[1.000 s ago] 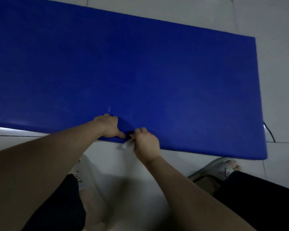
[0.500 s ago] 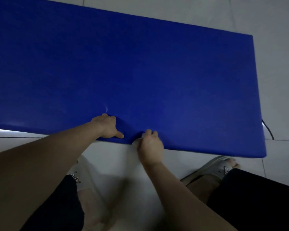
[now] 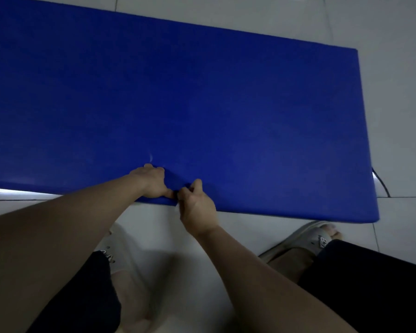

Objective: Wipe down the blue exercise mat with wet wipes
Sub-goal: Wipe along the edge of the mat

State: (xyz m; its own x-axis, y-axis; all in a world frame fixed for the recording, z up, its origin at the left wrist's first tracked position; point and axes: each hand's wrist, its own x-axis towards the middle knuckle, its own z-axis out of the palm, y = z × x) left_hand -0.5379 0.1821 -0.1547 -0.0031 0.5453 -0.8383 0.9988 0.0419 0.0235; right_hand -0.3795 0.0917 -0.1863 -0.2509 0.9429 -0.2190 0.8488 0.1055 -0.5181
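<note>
Where the near edge of the blue mat (image 3: 226, 104) meets the pale tiled floor (image 3: 394, 92), both hands work close together, almost touching. The mat lies flat on the floor, stretching from the left of the view to a rounded corner on the right. The left hand (image 3: 151, 181) grips that near edge, with its fingers curled down on the top surface and its thumb pointing along the edge toward the other hand. The right hand (image 3: 197, 207) is bunched just beside it, its thumb and forefinger pinching at the same edge of the mat. Whether a wipe is folded inside that fist cannot be told. A sandal (image 3: 305, 239) stands on the floor below the mat's right corner. A thin dark cable (image 3: 381, 186) shows at the mat's right end.
</note>
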